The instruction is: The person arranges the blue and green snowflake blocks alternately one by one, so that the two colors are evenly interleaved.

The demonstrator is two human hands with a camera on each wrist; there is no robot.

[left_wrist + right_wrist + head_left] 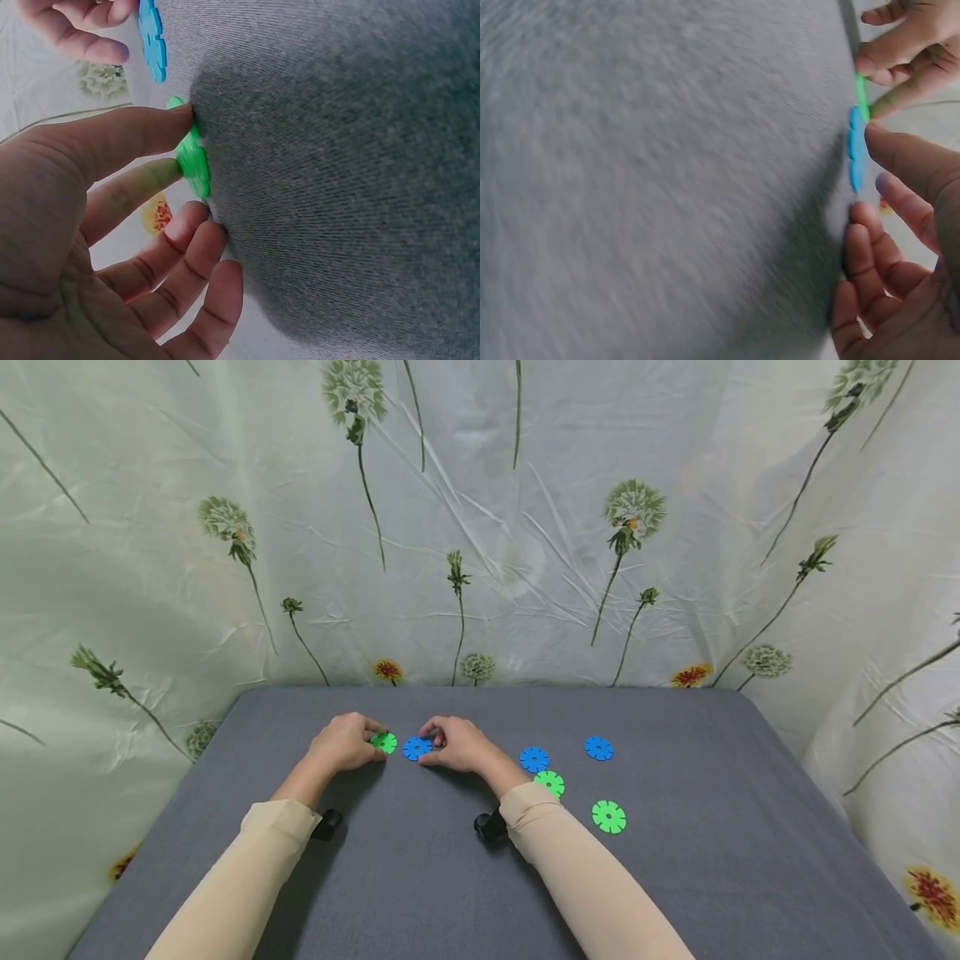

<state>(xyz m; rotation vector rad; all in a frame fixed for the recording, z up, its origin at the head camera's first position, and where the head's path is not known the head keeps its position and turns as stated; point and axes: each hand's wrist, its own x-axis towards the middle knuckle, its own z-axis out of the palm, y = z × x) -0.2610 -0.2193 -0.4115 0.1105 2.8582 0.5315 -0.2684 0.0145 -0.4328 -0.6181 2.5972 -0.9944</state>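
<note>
The left hand (347, 743) pinches a green notched plastic disc (385, 743) between thumb and index finger, at the left of the grey table. Its other fingers stay loosely bent in the left wrist view. Just right of that disc lies a blue notched disc (417, 748). The right hand (459, 745) is over this blue disc, thumb at the near edge and index finger at the far side. In the right wrist view the blue disc (856, 150) has the thumb close beside it, while the index fingertip stands slightly apart.
Toward the right of the grey table (712, 827) lie two more blue discs (534, 759) (598, 748) and two green discs (550, 783) (609, 817). One green disc is partly behind the right sleeve. A flowered curtain (525, 527) hangs behind the table.
</note>
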